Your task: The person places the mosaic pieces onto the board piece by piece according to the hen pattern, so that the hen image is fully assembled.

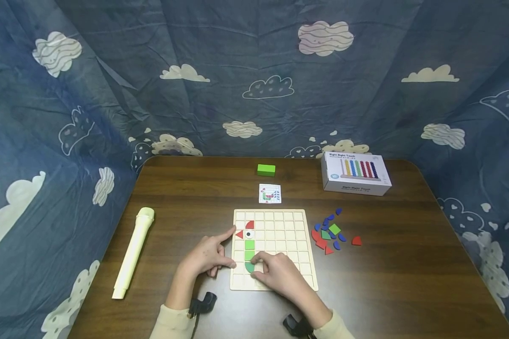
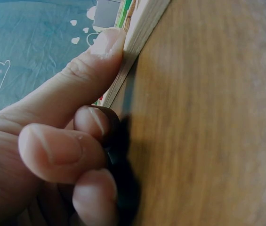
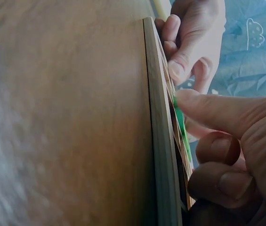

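- The green quarter-round piece is seated in the second column of the wooden grid board, low on the board, directly at 6 o'clock from the two green squares stacked above it; the column runs from 12 to 6 o'clock.
- The right hand is laid over the board's lower middle, its forefinger stretched toward 9 o'clock with the tip on or just beside the green piece. In the right wrist view the fingertip is seen pressed against a green edge; the other fingers are curled under and nothing is pinched.
- The left hand is rested at the board's left edge, at 9 o'clock from the piece. Its forefinger is extended toward the red triangle and the rest are curled loosely; the board is steadied, nothing is gripped.
- The right hand is the nearer to the piece.
- Loose red, blue and green pieces are heaped at 3 o'clock from the board, well apart from both hands.
- A pattern card and a green block lie at 12 o'clock, a white box at 1 o'clock, a cream recorder at 9 o'clock.
- Everything is set on a dark wooden table enclosed by blue cloud-print cloth.
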A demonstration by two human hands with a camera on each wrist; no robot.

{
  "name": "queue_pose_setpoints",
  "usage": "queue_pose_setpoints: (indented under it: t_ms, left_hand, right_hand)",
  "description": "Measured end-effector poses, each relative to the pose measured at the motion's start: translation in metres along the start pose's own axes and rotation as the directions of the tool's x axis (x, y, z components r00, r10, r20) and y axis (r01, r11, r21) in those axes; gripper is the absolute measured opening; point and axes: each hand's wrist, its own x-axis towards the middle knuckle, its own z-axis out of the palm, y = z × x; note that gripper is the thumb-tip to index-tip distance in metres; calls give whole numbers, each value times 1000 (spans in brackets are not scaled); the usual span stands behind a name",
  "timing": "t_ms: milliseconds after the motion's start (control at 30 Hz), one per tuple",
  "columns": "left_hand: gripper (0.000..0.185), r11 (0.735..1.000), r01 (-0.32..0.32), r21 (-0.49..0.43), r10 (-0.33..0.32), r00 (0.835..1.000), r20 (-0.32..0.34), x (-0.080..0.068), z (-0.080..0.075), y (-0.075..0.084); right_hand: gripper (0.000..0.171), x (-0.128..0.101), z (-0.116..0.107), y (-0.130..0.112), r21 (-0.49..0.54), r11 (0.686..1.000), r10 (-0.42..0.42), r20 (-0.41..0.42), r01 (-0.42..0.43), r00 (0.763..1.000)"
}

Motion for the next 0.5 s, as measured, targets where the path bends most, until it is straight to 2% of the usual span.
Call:
queue_pose_setpoints:
  t_ms: [200,500]
  left_hand:
    - [100,1000,6,-1,-6,1000,-1,0,0,0]
    - [100,1000,-28,2,28,1000,4,0,0,-1]
  right_hand:
    - [18,0,1,-3,-18,1000,-17,-36,17,999]
    - [17,0,1,-4,-27,999,25,-19,-25,1000]
